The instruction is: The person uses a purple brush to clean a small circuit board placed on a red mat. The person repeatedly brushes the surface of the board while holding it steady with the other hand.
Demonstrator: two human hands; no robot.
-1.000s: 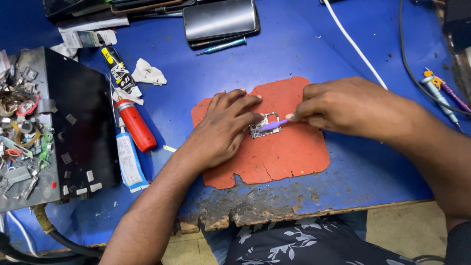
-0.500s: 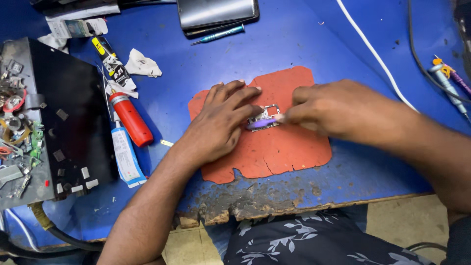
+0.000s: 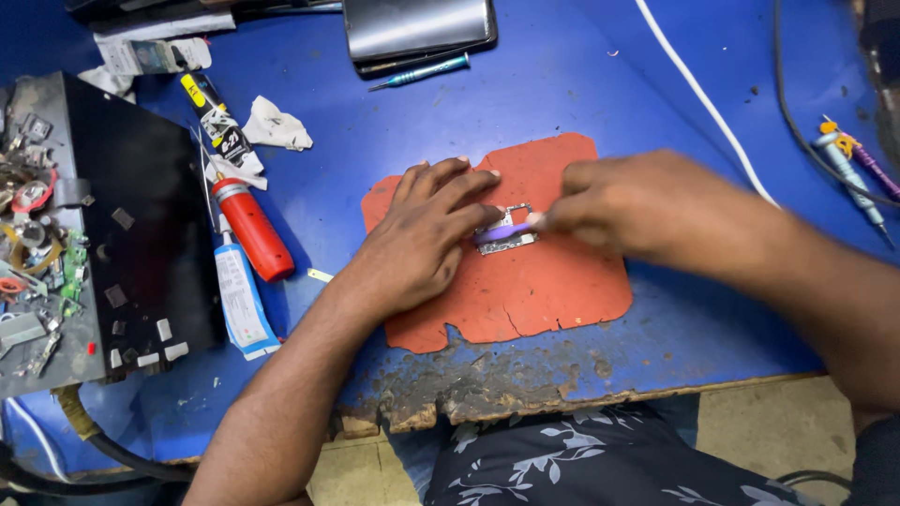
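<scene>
An orange-red mat (image 3: 525, 290) lies on the blue bench. On it sits a small metal circuit part (image 3: 511, 232). My left hand (image 3: 427, 239) lies flat on the mat, its fingertips pressing the left side of the part. My right hand (image 3: 628, 211) comes in from the right and grips a thin purple tool (image 3: 502, 231), whose tip rests on the part. The hand hides most of the tool's handle.
A red canister (image 3: 251, 230), a white and blue tube (image 3: 240, 300) and a yellow-black tube (image 3: 214, 117) lie left of the mat. A black box (image 3: 122, 225) with scrap parts stands at far left. A phone (image 3: 417, 28), a screwdriver (image 3: 422, 72), a white cable (image 3: 703, 98) lie behind.
Both hands stay on the small part; my right hand shifted slightly with the purple tool. The camera view drifted a little.
</scene>
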